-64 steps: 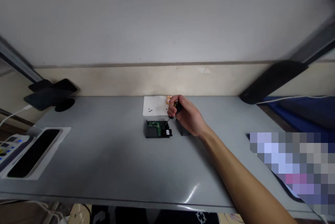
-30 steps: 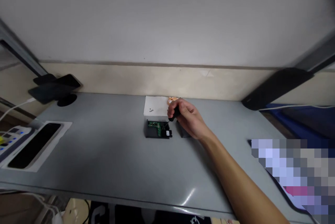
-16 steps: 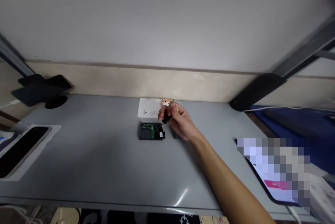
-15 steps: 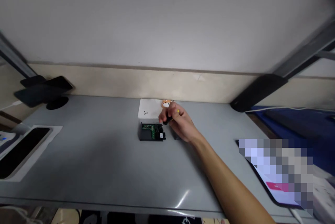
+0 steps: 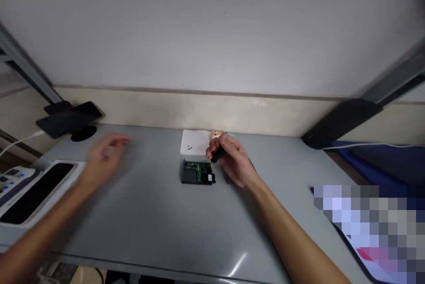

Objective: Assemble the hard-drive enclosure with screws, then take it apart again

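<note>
My right hand [image 5: 232, 160] is closed around the black handle of a small screwdriver [image 5: 217, 154]. It is over the right side of an opened black plastic case [image 5: 189, 177] with a green circuit board [image 5: 198, 171] inside. The screwdriver's thin tip points down toward the case's right end; whether it touches a screw cannot be made out. Blurred by motion, my left hand [image 5: 105, 160] hovers over the table's left side, fingers apart, nothing visible in it. Several tiny dark screws [image 5: 189, 147] lie on a white paper [image 5: 195, 138] behind the case.
A dark flat piece [image 5: 229, 180] is partly hidden behind my right hand. An orange-and-white animal figure [image 5: 216, 134] sits at the paper's edge. At left are a phone [image 5: 36, 191] and a black stand [image 5: 84, 132]; a tablet [image 5: 345, 235] lies at right.
My left hand has come into view from the lower left. My right hand still grips the screwdriver by the case. The whole view has shifted slightly.
</note>
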Demonstrator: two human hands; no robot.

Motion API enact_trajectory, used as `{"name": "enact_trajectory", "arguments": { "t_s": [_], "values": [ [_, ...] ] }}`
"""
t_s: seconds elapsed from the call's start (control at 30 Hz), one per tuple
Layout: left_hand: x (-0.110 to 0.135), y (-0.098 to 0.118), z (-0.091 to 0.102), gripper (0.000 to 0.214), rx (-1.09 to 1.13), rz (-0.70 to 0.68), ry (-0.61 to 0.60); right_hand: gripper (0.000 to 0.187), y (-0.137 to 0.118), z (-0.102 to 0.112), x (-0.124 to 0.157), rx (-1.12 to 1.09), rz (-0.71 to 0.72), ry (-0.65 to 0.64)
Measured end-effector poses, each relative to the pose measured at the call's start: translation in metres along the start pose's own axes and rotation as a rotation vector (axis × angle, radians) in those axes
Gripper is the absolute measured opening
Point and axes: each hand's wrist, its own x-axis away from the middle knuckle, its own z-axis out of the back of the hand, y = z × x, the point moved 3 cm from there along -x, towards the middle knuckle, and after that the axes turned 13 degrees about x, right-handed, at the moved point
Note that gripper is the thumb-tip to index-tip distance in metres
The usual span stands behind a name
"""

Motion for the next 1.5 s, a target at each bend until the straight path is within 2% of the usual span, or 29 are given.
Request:
{"name": "enact_trajectory", "arguments": {
  "t_s": [0.13,0.2,0.23,0.3,0.43,0.6,0.8,1.0,1.17,1.33,1.5],
  "values": [
    [0.004,0.039,-0.093,0.022,0.226,-0.114,-0.31,0.022,0.0,-0.001,0.001,-0.032,-0.038,0.017],
    [0.003,0.06,-0.134,0.044,0.272,-0.141,-0.458,0.024,-0.001,-0.002,0.0,-0.041,-0.055,0.036],
    [0.002,0.067,-0.149,0.055,0.299,-0.134,-0.505,0.026,-0.002,-0.002,0.0,-0.051,-0.063,0.04],
    [0.0,0.071,-0.164,0.063,0.333,-0.094,-0.537,0.032,-0.003,-0.001,-0.002,-0.088,-0.077,0.038],
    [0.003,0.062,-0.165,0.054,0.374,-0.042,-0.515,0.033,-0.003,0.005,-0.005,-0.157,-0.092,0.029],
    [0.007,0.059,-0.164,0.048,0.396,-0.009,-0.523,0.024,0.003,0.01,-0.004,-0.032,-0.066,0.052],
    [0.007,0.059,-0.166,0.04,0.415,-0.008,-0.535,0.031,0.007,0.001,-0.002,-0.092,-0.041,-0.006],
    [0.005,0.061,-0.165,0.039,0.39,-0.01,-0.513,0.036,0.001,-0.007,-0.001,-0.093,-0.08,0.023],
    [0.004,0.063,-0.164,0.033,0.367,-0.061,-0.53,0.025,0.001,-0.003,0.0,-0.002,-0.071,-0.028],
    [0.005,0.061,-0.165,0.03,0.354,-0.088,-0.502,0.017,0.001,-0.003,0.002,-0.03,-0.066,-0.07],
    [0.005,0.061,-0.164,0.027,0.331,-0.08,-0.534,0.022,0.003,-0.002,-0.003,0.03,-0.033,0.038]
  ]
}}
